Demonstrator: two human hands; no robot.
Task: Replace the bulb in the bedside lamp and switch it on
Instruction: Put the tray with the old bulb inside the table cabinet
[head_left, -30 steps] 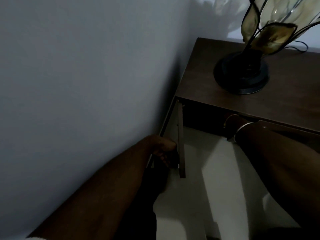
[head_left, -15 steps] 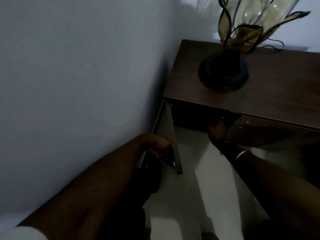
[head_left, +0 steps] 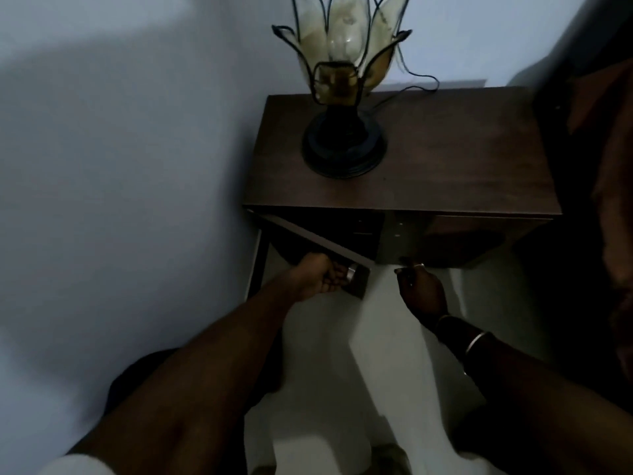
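While hands [head_left: 322,277] grip below, lamp [head_left: 344,97] stands above.

A dim room seen from above. A dark wooden bedside cabinet [head_left: 445,159] stands against a pale wall [head_left: 120,149]. On its top, toward the left, sits a lamp [head_left: 344,97] with a round black base and a petal-shaped glass shade; a clear bulb [head_left: 346,42] shows inside, unlit. A thin black cord [head_left: 418,84] trails from the lamp toward the wall. Below the top, the left cabinet door [head_left: 322,245] is swung partly open. The left hand [head_left: 322,277] grips the metal handle [head_left: 352,272] at the door's free edge. The right hand [head_left: 423,289], bangles [head_left: 474,341] on its wrist, hovers just beside that edge, fingers loosely curled. Pale floor [head_left: 387,354] lies beneath.
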